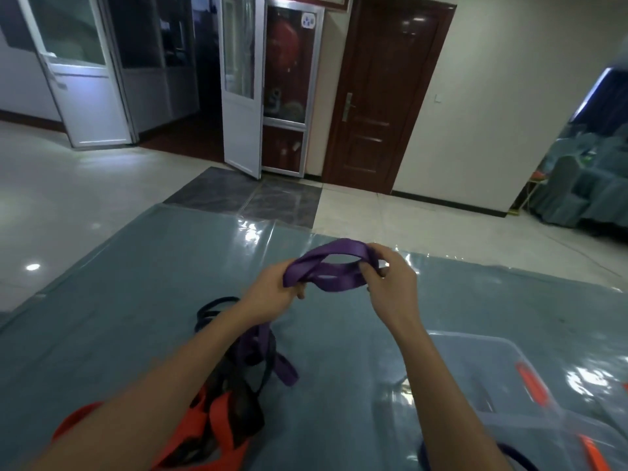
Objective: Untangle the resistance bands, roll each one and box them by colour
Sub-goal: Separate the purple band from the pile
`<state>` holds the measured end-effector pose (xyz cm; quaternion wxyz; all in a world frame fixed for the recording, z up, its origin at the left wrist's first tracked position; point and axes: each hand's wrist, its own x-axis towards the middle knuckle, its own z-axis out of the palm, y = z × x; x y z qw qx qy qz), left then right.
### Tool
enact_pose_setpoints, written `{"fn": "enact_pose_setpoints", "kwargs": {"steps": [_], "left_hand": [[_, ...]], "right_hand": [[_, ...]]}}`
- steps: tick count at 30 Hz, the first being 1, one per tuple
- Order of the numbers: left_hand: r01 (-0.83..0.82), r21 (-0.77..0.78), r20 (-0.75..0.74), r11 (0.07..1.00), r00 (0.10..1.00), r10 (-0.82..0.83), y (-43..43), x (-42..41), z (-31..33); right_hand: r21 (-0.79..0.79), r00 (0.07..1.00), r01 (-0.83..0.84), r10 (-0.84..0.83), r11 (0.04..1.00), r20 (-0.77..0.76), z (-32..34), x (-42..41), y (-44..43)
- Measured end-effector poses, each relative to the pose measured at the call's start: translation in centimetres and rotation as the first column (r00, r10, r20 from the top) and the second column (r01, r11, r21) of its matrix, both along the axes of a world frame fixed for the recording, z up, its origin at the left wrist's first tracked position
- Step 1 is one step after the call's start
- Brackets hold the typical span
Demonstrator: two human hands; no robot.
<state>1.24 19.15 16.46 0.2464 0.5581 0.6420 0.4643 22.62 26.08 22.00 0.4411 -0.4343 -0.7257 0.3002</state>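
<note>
A purple resistance band (334, 266) is held up over the table, looped between both hands. My left hand (272, 294) pinches its left end and my right hand (394, 283) grips its right end. Below my left forearm lies a tangle of bands on the table: another purple band (272, 355), black bands (238, 385) and orange bands (204, 423). A clear plastic box with orange clips (503, 372) stands at the right, and a second clear box (557, 436) sits nearer me; a dark band (516, 452) shows at its left side.
The table (119, 300) is covered with a glossy blue-grey sheet. Beyond its far edge is a tiled floor, a brown door (380, 96) and white glass doors (238, 83). Grey-covered furniture (584, 185) stands at the far right.
</note>
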Motion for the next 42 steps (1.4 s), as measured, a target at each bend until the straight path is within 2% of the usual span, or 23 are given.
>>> {"fn": "enact_pose_setpoints", "kwargs": {"steps": [4, 7, 11, 14, 16, 18, 20, 23, 29, 34, 37, 39, 42], "left_hand": [[-0.057, 0.055, -0.056, 0.997, 0.997, 0.06, 0.0, -1.7, 4.3], [-0.045, 0.103, -0.069, 0.994, 0.996, 0.053, -0.4, -2.3, 8.0], [-0.112, 0.135, -0.035, 0.984, 0.992, 0.118, -1.6, -2.6, 11.0], [-0.167, 0.108, 0.042, 0.98, 0.986, 0.164, -3.1, -3.0, 11.7], [-0.191, 0.115, 0.087, 0.975, 0.979, 0.182, -4.3, -3.4, 11.9], [-0.186, 0.118, 0.097, 0.975, 0.98, 0.175, -5.3, -3.8, 12.0], [-0.189, 0.093, 0.093, 0.977, 0.979, 0.181, -6.4, -4.7, 12.0], [-0.229, 0.027, 0.062, 0.973, 0.972, 0.227, -7.9, -6.5, 11.8], [-0.29, -0.037, -0.047, 0.956, 0.956, 0.289, -9.0, -9.1, 10.3], [-0.282, -0.058, -0.215, 0.958, 0.94, 0.263, -7.6, -8.5, 9.9], [-0.211, -0.065, -0.358, 0.975, 0.917, 0.175, -6.3, -7.0, 10.0], [-0.158, -0.079, -0.37, 0.984, 0.922, 0.118, -5.3, -5.8, 9.9], [-0.071, -0.102, -0.402, 0.992, 0.915, 0.024, -4.3, -3.6, 9.0]], "right_hand": [[-0.075, 0.99, -0.115, 0.108, 0.991, -0.094, -2.3, -1.5, -0.8], [-0.219, 0.967, -0.19, 0.144, 0.957, -0.208, -4.8, -3.6, -1.5], [-0.38, 0.945, -0.326, 0.313, 0.866, -0.098, -8.6, -8.0, -3.9], [-0.424, 0.852, -0.498, 0.519, 0.757, -0.074, -10.1, -12.0, -6.6], [-0.427, 0.803, -0.548, 0.596, 0.719, -0.026, -10.8, -14.7, -7.9], [-0.384, 0.8, -0.548, 0.599, 0.743, 0.017, -11.8, -16.8, -9.0], [-0.358, 0.833, -0.522, 0.553, 0.774, -0.02, -13.0, -18.1, -9.7], [-0.409, 0.886, -0.428, 0.463, 0.806, -0.015, -13.7, -18.1, -9.5], [-0.225, 0.95, -0.304, 0.313, 0.926, 0.008, -9.2, -14.1, -5.9], [-0.035, 0.964, -0.262, 0.26, 0.964, -0.049, -1.8, -11.3, -4.2], [0.165, 0.975, -0.217, 0.221, 0.962, -0.004, 2.1, -9.2, -3.8], [0.266, 0.984, -0.178, 0.173, 0.947, 0.042, 3.4, -7.4, -3.4], [0.275, 0.972, -0.182, 0.131, 0.944, 0.194, 3.0, -4.2, -2.7]]}}
